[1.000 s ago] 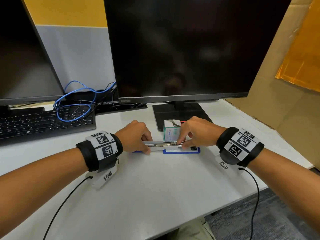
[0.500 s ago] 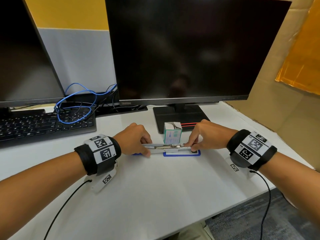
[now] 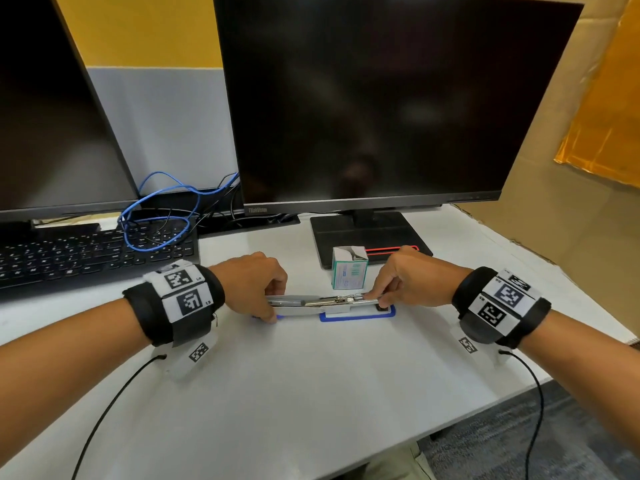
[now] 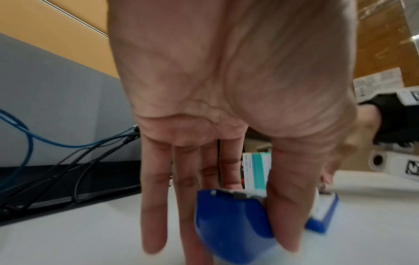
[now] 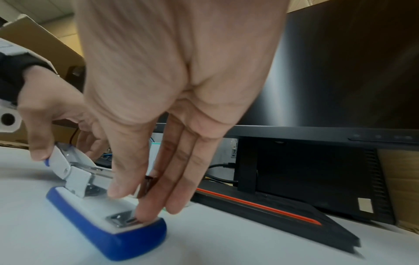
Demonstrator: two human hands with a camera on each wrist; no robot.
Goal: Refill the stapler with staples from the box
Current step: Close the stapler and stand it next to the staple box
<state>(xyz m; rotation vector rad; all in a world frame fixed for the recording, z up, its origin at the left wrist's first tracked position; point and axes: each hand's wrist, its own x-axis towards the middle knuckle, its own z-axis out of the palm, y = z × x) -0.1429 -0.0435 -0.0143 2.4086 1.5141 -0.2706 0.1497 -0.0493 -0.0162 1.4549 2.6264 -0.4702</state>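
A blue and white stapler (image 3: pixel 332 304) lies opened out flat on the white desk, its metal staple rail facing up. My left hand (image 3: pixel 273 304) pinches its blue cover end (image 4: pixel 226 224) between thumb and fingers. My right hand (image 3: pixel 381 299) pinches the front tip of the rail, over the anvil on the blue base (image 5: pixel 108 233). Thumb and fingertips of that hand (image 5: pixel 131 206) close in from both sides. A small white and teal staple box (image 3: pixel 349 271) stands upright just behind the stapler, top flap open. Whether staples lie in the rail is unclear.
The black monitor stand base (image 3: pixel 367 237) with a red stripe sits right behind the box. A keyboard (image 3: pixel 86 258) and a looped blue cable (image 3: pixel 156 220) lie at the left. A cardboard wall (image 3: pixel 554 237) borders the desk's right edge. Bare desk lies in front of the stapler.
My right hand slid to the right along the rail, from near the stapler's middle to its front tip. My left hand kept its grip on the cover end.
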